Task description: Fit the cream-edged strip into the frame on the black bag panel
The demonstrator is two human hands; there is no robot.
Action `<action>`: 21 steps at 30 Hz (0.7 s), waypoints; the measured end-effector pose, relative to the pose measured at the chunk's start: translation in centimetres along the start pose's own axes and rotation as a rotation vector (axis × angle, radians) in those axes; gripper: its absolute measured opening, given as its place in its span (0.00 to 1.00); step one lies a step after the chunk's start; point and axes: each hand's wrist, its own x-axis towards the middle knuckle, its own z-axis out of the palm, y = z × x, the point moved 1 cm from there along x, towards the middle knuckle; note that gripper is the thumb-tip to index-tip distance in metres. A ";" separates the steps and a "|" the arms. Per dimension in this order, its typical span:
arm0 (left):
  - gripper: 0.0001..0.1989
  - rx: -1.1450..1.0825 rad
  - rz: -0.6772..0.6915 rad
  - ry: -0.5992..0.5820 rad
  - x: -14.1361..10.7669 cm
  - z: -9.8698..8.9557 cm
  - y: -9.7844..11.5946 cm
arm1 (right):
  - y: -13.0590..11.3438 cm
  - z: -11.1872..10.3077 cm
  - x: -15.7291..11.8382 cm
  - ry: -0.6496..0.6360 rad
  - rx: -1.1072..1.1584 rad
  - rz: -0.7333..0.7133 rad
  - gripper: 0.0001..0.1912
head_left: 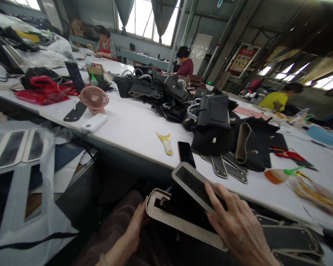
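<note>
An unfinished black handbag (183,223) with a broad cream edge lies in my lap, its open side toward me. My left hand (134,225) grips the rounded left end of that edge, with the fingertips hidden behind it. In my right hand (235,220) is a long bag panel (192,181), round-ended, with a dark centre and a pale border. My fingers lie over its face and the thumb is underneath. The panel slants above the handbag's opening, its far end up and to the left. A black phone (186,154) rests on the table just beyond it.
Black handbags (211,114) are heaped on the white table (127,133). Trimmed straps (219,166), a glue bottle (277,175), a pink fan (94,99) and a white power bank (94,123) lie around. Cut panels (12,147) are at left, more straps (288,236) at right. Several people work farther off.
</note>
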 end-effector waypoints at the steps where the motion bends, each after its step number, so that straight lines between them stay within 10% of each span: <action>1: 0.24 0.033 0.078 0.060 -0.3 -0.1 0.7 | 0.0 0.1 -0.2 -0.009 0.020 -0.009 0.30; 5: 0.21 0.254 0.529 0.158 -2.4 0.3 5.6 | -0.3 0.5 -1.0 -0.046 0.083 -0.030 0.30; 10: 0.15 1.123 1.053 -0.192 -5.2 3.2 10.2 | -1.0 0.6 -0.8 -0.042 0.130 -0.033 0.31; 17: 0.22 1.122 0.990 -0.185 -5.3 2.4 10.0 | -1.5 0.6 -0.7 -0.152 0.203 -0.118 0.38; 21: 0.16 0.533 0.546 -0.014 -3.0 -1.3 7.7 | -1.5 0.3 0.1 -0.255 0.246 -0.248 0.41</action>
